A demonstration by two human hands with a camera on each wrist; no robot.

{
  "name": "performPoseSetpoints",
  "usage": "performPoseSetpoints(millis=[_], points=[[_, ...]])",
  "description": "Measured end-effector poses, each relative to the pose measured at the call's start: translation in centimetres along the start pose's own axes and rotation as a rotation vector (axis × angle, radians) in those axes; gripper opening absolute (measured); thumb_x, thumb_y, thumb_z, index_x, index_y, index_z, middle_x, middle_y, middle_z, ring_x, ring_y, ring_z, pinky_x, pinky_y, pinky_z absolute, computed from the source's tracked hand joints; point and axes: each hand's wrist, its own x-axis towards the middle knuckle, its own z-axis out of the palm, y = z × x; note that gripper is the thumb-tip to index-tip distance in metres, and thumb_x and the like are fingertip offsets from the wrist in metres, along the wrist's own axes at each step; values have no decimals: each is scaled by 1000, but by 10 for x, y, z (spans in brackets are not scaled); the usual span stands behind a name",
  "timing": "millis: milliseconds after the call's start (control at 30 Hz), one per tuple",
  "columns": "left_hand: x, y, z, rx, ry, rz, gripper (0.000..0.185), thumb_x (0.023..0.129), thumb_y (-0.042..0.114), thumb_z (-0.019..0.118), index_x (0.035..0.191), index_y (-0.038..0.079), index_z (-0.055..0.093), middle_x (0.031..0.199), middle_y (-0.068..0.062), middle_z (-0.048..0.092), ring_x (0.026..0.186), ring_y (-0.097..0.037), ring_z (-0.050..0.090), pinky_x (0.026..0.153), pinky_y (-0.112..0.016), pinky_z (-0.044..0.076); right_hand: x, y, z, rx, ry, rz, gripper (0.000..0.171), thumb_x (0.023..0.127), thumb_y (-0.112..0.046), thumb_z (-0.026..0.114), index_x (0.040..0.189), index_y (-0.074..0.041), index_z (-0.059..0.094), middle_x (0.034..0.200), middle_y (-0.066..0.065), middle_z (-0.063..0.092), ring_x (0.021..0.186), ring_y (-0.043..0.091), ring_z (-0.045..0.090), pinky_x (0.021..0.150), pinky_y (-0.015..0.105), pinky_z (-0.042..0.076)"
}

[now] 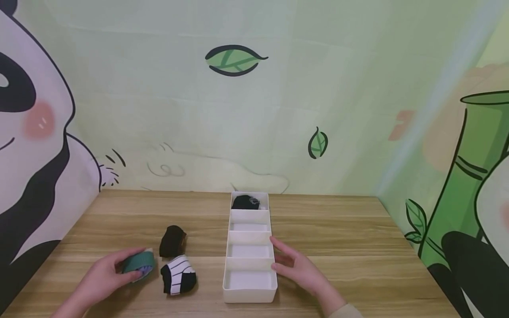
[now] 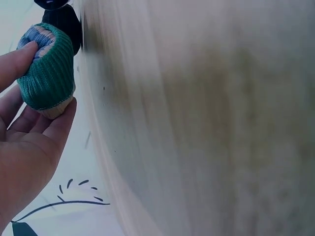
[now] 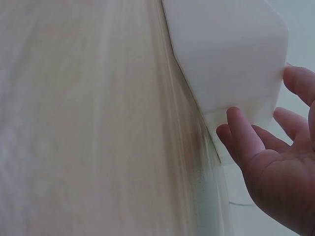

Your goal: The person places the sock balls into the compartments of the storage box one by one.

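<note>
My left hand (image 1: 101,276) pinches a rolled-up green sock (image 1: 135,261) with blue showing in its fold, above the left part of the table. In the left wrist view the ribbed green sock (image 2: 51,73) sits between thumb and fingers. Just right of it lie a rolled black sock (image 1: 172,241) and a black-and-white striped sock (image 1: 179,274). A long white divided box (image 1: 250,297) stands mid-table. Its farthest compartment contains a black sock (image 1: 245,202). My right hand (image 1: 300,269) touches the box's right side with fingers extended, not wrapped round it.
The wooden table (image 1: 338,229) runs back to a green cloth backdrop (image 1: 159,88) with leaf drawings. Printed pandas and bamboo (image 1: 457,198) cover the sides. Thin walls split the box into several compartments in one row.
</note>
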Motion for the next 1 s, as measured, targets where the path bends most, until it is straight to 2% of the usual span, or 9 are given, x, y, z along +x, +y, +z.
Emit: performPoseSetpoints(millis=[300, 400, 500, 633, 800, 1000], points=[[0, 8, 2, -32, 48, 27, 57, 82, 20, 82, 133, 4, 61, 127, -26, 59, 112, -42, 58, 89, -52, 52, 0, -3, 1, 11, 0, 8, 70, 93, -18, 70, 154, -14, 36, 158, 20, 28, 131, 44, 46, 103, 49, 43], [1, 13, 5, -47, 71, 56, 56, 82, 19, 82, 132, 3, 62, 127, -25, 60, 112, -40, 59, 90, -49, 53, 0, -3, 1, 9, -1, 7, 70, 93, -17, 70, 154, -14, 36, 158, 20, 28, 131, 44, 45, 103, 49, 43], [3, 18, 7, -69, 102, 96, 54, 81, 15, 83, 131, 4, 63, 126, -21, 62, 111, -34, 59, 89, -33, 54, 0, -2, 1, 5, 0, 8, 69, 94, -16, 70, 154, -14, 36, 158, 20, 28, 131, 44, 45, 103, 48, 43], [5, 25, 10, -92, 128, 157, 52, 81, 13, 83, 129, 6, 65, 125, -18, 63, 109, -23, 60, 86, -15, 47, 0, -3, 1, 6, 2, 10, 69, 94, -15, 69, 154, -14, 36, 158, 20, 28, 131, 44, 46, 102, 47, 44], [6, 32, 14, -107, 131, 193, 51, 80, 11, 82, 128, 7, 66, 125, -16, 64, 108, -15, 58, 87, -15, 47, -1, -6, 2, 11, 3, 10, 69, 94, -15, 69, 154, -13, 35, 158, 21, 28, 130, 44, 46, 102, 45, 45], [9, 40, 17, -119, 132, 191, 53, 79, 9, 83, 129, 6, 65, 126, -15, 63, 109, -24, 59, 88, -16, 47, -1, -7, 2, 25, 1, 10, 68, 95, -14, 68, 154, -12, 35, 158, 21, 27, 131, 44, 46, 102, 46, 45]])
